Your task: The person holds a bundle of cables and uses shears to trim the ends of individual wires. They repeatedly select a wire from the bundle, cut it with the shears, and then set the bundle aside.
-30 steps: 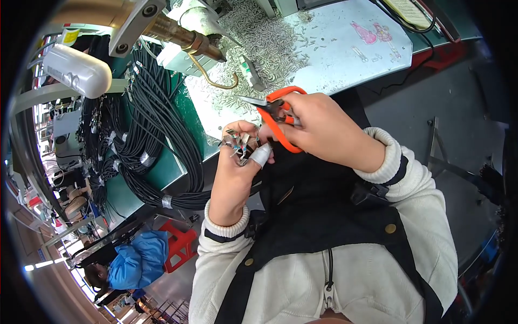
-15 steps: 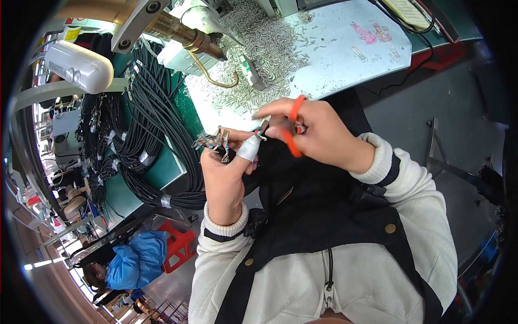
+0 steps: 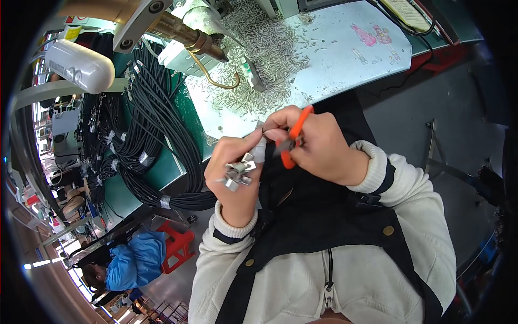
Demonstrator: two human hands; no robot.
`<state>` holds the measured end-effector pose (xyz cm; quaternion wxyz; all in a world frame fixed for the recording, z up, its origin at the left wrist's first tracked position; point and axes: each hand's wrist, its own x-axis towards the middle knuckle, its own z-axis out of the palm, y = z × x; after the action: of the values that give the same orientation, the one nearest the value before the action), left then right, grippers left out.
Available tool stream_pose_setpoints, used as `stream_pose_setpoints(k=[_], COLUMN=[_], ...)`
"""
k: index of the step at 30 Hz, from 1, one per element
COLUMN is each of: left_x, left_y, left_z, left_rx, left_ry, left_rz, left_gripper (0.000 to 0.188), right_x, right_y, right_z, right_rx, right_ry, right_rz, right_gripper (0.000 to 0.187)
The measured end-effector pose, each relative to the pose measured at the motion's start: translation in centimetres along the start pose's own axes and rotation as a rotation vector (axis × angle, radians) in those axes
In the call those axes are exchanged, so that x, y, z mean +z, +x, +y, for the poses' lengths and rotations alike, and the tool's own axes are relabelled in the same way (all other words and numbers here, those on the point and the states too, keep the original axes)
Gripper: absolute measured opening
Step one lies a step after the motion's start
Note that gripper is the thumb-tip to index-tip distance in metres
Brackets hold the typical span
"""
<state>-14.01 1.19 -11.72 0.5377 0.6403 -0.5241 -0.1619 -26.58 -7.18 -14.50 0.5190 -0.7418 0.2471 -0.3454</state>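
My left hand [image 3: 227, 156] is closed around a bunch of small silver metal connectors [image 3: 238, 171] that fan out over its back. White tape [image 3: 259, 152] wraps one of its digits. In my right hand [image 3: 328, 150] rests a pair of small pliers or cutters with orange handles [image 3: 299, 128], lying across the palm with the jaws partly hidden and blurred. The right thumb and forefinger pinch a tiny piece at the left fingertips, too small to make out. Both hands meet above my black apron, by the near edge of the white work plate [image 3: 345, 70].
Heaps of small metal pins [image 3: 270, 48] cover part of the plate, beneath a brass-coloured machine arm [image 3: 186, 38]. Bundled black cables [image 3: 156, 119] lie on the green table at left. A person in blue [image 3: 135, 262] sits by a red stool [image 3: 178, 251].
My left hand has turned over, swinging the connectors toward me. My right hand has drawn slightly lower, and its fingertips now meet the left ones. The pliers have tilted in the palm.
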Motion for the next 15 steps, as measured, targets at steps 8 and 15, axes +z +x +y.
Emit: stream_pose_setpoints(k=[8, 15], left_x=[0.3, -0.1], left_y=[-0.2, 0.5], left_z=[0.2, 0.9], left_rx=[-0.075, -0.540], left_ry=[-0.068, -0.387], left_rz=[0.033, 0.081], left_gripper=[0.022, 0.014], right_x=[0.5, 0.1], right_y=[0.7, 0.9], right_z=[-1.0, -1.6], right_rx=[0.113, 0.423], right_ry=[0.378, 0.835], right_rz=[0.037, -0.017], right_gripper=[0.011, 0.017])
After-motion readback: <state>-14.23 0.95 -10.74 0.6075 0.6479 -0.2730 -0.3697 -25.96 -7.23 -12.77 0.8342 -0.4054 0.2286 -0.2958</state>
